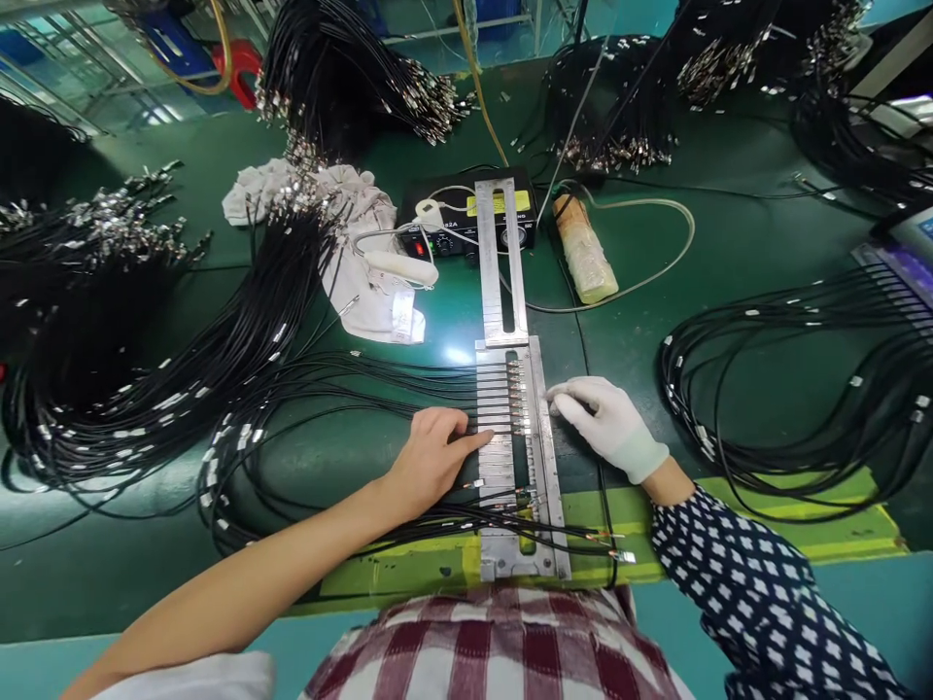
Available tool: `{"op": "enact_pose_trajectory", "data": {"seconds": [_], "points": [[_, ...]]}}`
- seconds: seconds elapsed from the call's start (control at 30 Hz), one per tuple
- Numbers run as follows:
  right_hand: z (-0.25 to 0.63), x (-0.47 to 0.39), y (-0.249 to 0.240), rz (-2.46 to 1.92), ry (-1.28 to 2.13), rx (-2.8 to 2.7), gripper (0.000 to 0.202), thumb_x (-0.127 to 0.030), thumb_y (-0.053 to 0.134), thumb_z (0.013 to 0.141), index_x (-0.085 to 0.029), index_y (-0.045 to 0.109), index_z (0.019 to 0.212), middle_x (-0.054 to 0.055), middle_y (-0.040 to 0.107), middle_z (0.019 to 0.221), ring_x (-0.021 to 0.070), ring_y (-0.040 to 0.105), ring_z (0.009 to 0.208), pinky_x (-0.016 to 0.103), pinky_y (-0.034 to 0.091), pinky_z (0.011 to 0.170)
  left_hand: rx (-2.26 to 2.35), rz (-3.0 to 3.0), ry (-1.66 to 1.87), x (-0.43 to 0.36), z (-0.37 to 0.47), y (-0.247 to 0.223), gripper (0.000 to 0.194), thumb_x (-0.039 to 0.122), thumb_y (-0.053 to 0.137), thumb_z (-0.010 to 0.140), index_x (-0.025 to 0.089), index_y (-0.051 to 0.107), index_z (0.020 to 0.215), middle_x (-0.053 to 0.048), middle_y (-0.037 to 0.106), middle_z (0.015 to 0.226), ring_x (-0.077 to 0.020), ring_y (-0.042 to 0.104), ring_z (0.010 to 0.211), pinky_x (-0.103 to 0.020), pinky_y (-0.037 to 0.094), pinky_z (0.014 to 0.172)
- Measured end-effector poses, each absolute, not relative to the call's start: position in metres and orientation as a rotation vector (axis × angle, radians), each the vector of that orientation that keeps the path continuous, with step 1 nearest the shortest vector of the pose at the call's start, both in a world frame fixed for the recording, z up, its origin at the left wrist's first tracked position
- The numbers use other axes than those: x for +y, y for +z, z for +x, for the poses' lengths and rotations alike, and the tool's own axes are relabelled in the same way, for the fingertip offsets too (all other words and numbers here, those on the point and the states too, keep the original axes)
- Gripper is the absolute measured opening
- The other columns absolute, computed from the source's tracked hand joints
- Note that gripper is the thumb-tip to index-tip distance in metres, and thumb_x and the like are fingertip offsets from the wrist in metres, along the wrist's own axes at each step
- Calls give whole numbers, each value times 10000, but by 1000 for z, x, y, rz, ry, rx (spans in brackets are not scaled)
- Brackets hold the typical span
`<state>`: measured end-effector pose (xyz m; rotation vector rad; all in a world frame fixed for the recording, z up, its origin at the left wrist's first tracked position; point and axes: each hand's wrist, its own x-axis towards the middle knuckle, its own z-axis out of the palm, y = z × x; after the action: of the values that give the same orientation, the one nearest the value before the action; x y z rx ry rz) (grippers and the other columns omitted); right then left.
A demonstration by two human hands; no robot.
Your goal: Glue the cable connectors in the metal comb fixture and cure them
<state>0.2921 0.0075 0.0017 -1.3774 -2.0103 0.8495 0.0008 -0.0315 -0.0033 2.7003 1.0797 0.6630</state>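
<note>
A slotted metal fixture lies lengthwise in front of me, with several thin black cables seated across its grooves and their metal connector ends in a row. My bare left hand rests at its left edge, fingers curled and closed around a black cable, thumb lying on the grooved plate. On the other side, my white-gloved right hand has its thumb and forefinger drawn together at the fixture's right edge; what they hold, if anything, is hidden. Loose cables cross the fixture's near end, some with exposed coloured wires.
Large bundles of black cables cover the left side, and coiled cables lie at right. Behind the fixture stand a black control box, a white-handled tool on a cloth, and a wrapped, yellowish block.
</note>
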Motion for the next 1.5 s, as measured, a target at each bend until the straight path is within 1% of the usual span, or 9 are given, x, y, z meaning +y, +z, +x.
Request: {"op": "enact_pose_trajectory", "data": {"seconds": [0.13, 0.3, 0.53, 0.9, 1.07, 1.17, 1.23, 1.37, 1.5], "points": [[291, 8, 3, -1423, 850, -2006, 252, -332, 500, 955, -251, 734, 910, 16, 772, 998, 225, 678, 988, 386, 475, 924, 1051, 2543, 576, -32, -4, -5, 361, 102, 388, 1012, 238, 608, 1264, -38, 578, 868, -171, 482, 813, -322, 349, 749], [292, 6, 1, -1408, 842, -1988, 290, -367, 491, 962, -243, 728, 850, 17, 770, 968, 219, 680, 974, 368, 477, 904, 1096, 2320, 518, -39, -10, 14, 300, 165, 405, 1021, 218, 568, 1267, -38, 631, 950, -182, 539, 922, -355, 367, 885], [291, 4, 1, -1392, 858, -1964, 300, -411, 490, 964, -235, 729, 914, 27, 773, 918, 225, 699, 927, 366, 491, 888, 1301, 2079, 264, -75, -29, 26, 81, 235, 563, 946, 198, 604, 888, -30, 603, 922, -202, 525, 907, -342, 397, 818], [288, 4, 5, -1415, 864, -1946, 307, -419, 494, 949, -234, 732, 890, 31, 772, 876, 234, 704, 895, 372, 507, 870, 1484, 1893, 1149, -68, -29, 62, 65, 169, 608, 928, 201, 663, 941, -15, 648, 884, -138, 608, 819, -249, 493, 740], [289, 4, 4, -1414, 828, -1958, 306, -421, 494, 948, -233, 725, 877, 41, 774, 923, 242, 698, 938, 381, 499, 896, 1181, 2191, 662, -77, -2, 45, 108, 241, 570, 974, 197, 662, 1010, -56, 645, 945, -185, 603, 891, -316, 500, 799], [290, 4, 3, -1395, 808, -1986, 321, -421, 484, 948, -234, 721, 837, 42, 773, 923, 242, 695, 939, 385, 495, 902, 1230, 2354, 368, -97, -18, 26, 404, 415, 650, 921, 180, 571, 1240, -118, 618, 1142, -262, 574, 1018, -406, 488, 869], [290, 5, 2, -1394, 813, -1993, 322, -425, 484, 946, -233, 726, 856, 42, 773, 909, 242, 696, 929, 383, 499, 895, 1377, 2421, 313, -113, -36, 15, 510, 482, 668, 891, 152, 531, 1255, -147, 595, 1176, -295, 556, 1040, -438, 481, 865], [292, 6, -1, -1437, 827, -1980, 332, -465, 495, 939, -235, 735, 931, 48, 772, 941, 254, 697, 956, 397, 507, 905, 1493, 2620, 193, -133, -53, -1, 172, 328, 539, 975, 158, 565, 984, -115, 616, 988, -258, 566, 872, -394, 478, 746], [295, 8, -7, -1439, 815, -1992, 356, -502, 491, 932, -243, 737, 941, 52, 764, 1007, 266, 690, 984, 423, 506, 936, 1285, 2883, 119, -117, -63, 6, 179, 240, 419, 1014, 175, 536, 895, -56, 567, 769, -212, 539, 674, -330, 440, 602]]}}
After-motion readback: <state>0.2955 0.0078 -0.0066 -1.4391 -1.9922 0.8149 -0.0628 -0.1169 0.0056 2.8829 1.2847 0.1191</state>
